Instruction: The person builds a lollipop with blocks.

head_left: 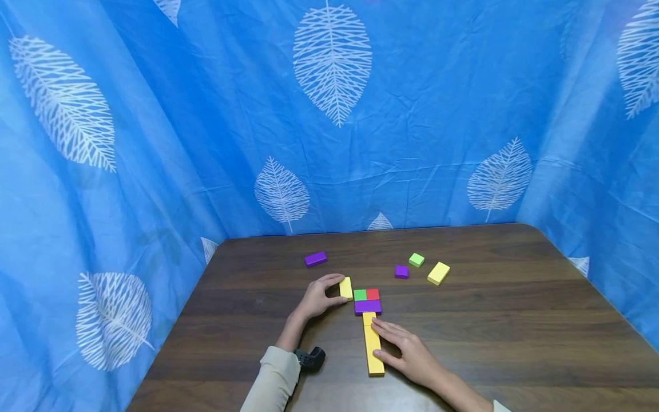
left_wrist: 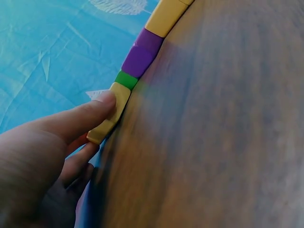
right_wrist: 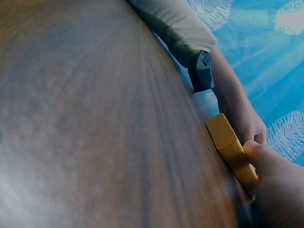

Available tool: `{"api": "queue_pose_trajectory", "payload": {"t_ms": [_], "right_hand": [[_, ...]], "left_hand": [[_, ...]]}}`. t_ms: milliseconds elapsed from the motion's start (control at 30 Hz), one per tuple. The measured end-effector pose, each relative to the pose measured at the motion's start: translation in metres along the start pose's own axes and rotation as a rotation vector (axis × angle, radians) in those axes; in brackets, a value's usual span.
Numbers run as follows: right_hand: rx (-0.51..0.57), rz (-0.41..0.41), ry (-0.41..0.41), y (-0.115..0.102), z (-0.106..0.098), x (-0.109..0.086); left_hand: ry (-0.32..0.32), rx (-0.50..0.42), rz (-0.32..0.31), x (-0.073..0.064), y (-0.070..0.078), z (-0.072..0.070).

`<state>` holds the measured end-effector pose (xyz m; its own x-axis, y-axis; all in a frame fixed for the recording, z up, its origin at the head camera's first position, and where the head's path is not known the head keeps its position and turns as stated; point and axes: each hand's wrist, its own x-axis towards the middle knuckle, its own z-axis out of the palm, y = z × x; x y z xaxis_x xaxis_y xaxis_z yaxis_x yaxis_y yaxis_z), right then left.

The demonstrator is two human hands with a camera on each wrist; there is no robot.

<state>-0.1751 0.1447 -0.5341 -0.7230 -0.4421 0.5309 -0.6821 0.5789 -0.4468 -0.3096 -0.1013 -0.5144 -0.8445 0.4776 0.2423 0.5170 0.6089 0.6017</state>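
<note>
My left hand (head_left: 315, 298) pinches a yellow block (head_left: 346, 289) at its two ends, thumb at the near end and fingertips at the far one. Just right of it lie a green block (head_left: 360, 294) and a red block (head_left: 372, 294), side by side against a purple block (head_left: 368, 307). A yellow column runs from the purple block toward me: a short yellow block (head_left: 369, 319), then a long yellow block (head_left: 374, 357). Along the column's right side rests my right hand (head_left: 409, 353), fingers extended, the thumb touching the long block.
Farther back on the dark wooden table (head_left: 515, 320) lie a purple block (head_left: 316, 259), a small purple block (head_left: 401, 272), a light green block (head_left: 416, 260) and another yellow block (head_left: 439, 273). A blue leaf-patterned curtain (head_left: 412, 114) hangs behind the table and along both sides.
</note>
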Motion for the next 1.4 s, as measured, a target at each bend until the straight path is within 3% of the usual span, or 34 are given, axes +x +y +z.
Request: {"api": "queue_pose_trajectory", "payload": {"t_ms": [267, 1133, 1400], "right_hand": [[0.003, 0.012, -0.007, -0.001, -0.002, -0.0001], [-0.007, -0.003, 0.002, -0.0021, -0.0025, 0.0006], [-0.003, 0.003, -0.003, -0.0016, -0.0011, 0.0006]], "left_hand": [[-0.033, -0.032, -0.037, -0.0004, 0.0036, 0.0008], [-0.065, -0.048, -0.002, -0.0014, 0.0038, 0.0002], [-0.066, -0.122, -0.032, -0.0019, 0.0037, -0.0035]]}}
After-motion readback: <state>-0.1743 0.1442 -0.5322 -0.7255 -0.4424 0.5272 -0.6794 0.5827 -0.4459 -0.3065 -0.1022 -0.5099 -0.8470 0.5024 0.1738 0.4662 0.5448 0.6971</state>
